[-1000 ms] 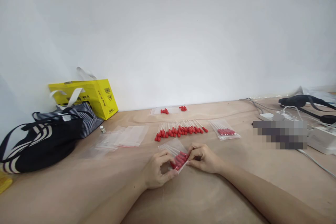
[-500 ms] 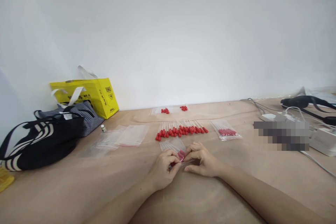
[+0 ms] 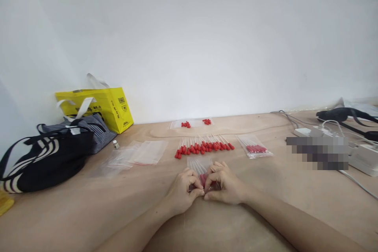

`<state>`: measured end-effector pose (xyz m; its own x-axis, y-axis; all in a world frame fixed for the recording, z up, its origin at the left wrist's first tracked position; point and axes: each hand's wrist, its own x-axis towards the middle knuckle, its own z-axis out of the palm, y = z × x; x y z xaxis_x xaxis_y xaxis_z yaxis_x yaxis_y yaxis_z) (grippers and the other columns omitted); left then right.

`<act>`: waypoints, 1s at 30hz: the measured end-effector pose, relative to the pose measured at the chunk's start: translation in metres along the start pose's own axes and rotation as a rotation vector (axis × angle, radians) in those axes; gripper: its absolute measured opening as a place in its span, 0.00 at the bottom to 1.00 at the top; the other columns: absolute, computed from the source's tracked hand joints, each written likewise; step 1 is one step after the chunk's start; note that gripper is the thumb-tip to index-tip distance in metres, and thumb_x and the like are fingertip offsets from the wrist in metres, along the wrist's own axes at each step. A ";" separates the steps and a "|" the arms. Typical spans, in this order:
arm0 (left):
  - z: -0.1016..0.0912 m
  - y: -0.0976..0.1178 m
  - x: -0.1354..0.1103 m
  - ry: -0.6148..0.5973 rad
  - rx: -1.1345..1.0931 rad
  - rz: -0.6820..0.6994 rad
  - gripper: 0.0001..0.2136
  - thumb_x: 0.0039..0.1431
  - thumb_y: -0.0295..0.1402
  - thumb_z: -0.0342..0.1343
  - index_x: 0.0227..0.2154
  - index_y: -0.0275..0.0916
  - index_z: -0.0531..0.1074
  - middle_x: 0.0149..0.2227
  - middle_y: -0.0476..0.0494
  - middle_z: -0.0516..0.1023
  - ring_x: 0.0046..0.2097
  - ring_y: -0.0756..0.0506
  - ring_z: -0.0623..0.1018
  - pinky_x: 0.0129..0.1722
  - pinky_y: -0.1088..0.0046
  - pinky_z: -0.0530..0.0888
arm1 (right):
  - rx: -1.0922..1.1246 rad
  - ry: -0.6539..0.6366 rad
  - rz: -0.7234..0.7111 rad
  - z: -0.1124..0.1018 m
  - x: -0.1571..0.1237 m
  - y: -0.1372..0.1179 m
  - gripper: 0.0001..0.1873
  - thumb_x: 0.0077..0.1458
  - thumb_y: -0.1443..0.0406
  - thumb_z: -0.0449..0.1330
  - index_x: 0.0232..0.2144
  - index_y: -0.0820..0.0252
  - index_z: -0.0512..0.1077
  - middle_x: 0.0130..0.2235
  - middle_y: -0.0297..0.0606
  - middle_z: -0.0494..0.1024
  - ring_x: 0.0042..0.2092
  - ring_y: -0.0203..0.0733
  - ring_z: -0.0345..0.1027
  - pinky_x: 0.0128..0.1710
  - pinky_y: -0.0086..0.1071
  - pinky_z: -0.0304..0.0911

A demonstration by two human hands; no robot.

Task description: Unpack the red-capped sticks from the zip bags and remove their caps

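A clear zip bag (image 3: 198,162) with several red-tipped sticks inside lies before me, its near edge between my hands. My left hand (image 3: 185,189) pinches that edge with thumb and forefinger. Close against it, my right hand (image 3: 223,186) is closed on the same edge, the fingertips of both hands almost touching. The fingers cover part of the red tips. Just beyond, a row of loose red-tipped sticks (image 3: 203,147) is spread with the tips towards me. To the right lies another clear bag (image 3: 254,145) filled with such sticks.
Flat clear bags (image 3: 150,152) lie at left beside a small bottle (image 3: 116,144). A black bag (image 3: 56,161), a striped bag (image 3: 102,134) and a yellow bag (image 3: 122,112) stand farther left. More bagged red-tipped sticks (image 3: 191,124) lie near the wall. Chargers and cables (image 3: 364,159) sit at right.
The bag has straightened and shifted slightly right, its sticks now pointing away from me. My hands have come closer together along its near edge.
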<state>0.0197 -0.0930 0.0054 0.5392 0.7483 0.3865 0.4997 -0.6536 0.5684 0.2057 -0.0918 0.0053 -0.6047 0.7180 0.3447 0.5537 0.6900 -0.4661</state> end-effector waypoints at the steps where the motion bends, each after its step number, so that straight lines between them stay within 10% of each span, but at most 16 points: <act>1: -0.001 0.001 0.000 -0.006 0.008 -0.001 0.06 0.44 0.26 0.59 0.17 0.37 0.69 0.23 0.50 0.69 0.31 0.49 0.69 0.30 0.75 0.65 | -0.002 -0.015 -0.002 0.000 0.000 -0.002 0.12 0.42 0.54 0.61 0.23 0.56 0.71 0.28 0.31 0.70 0.34 0.37 0.60 0.37 0.35 0.49; 9: -0.007 0.000 -0.001 -0.011 0.073 0.097 0.07 0.43 0.36 0.61 0.19 0.38 0.71 0.25 0.50 0.70 0.32 0.49 0.69 0.32 0.73 0.66 | 0.164 -0.061 0.088 0.007 0.002 -0.008 0.09 0.47 0.66 0.54 0.17 0.62 0.66 0.18 0.26 0.63 0.22 0.28 0.53 0.32 0.29 0.52; 17: -0.012 -0.012 0.002 0.202 0.384 0.554 0.04 0.53 0.29 0.53 0.25 0.39 0.70 0.28 0.47 0.72 0.33 0.49 0.68 0.34 0.71 0.65 | 0.515 -0.121 0.259 0.009 0.004 0.000 0.11 0.44 0.72 0.48 0.13 0.62 0.58 0.15 0.26 0.57 0.18 0.25 0.49 0.17 0.21 0.45; 30: -0.011 -0.008 0.003 0.216 0.410 0.624 0.04 0.52 0.25 0.53 0.28 0.39 0.71 0.27 0.47 0.72 0.33 0.49 0.68 0.32 0.72 0.66 | 0.756 -0.181 0.327 0.010 0.006 0.003 0.09 0.38 0.75 0.48 0.15 0.63 0.65 0.15 0.27 0.65 0.17 0.25 0.53 0.17 0.20 0.49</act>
<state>0.0099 -0.0839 0.0101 0.6800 0.2059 0.7037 0.3807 -0.9194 -0.0989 0.1980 -0.0869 -0.0024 -0.5984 0.8012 -0.0082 0.2238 0.1572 -0.9619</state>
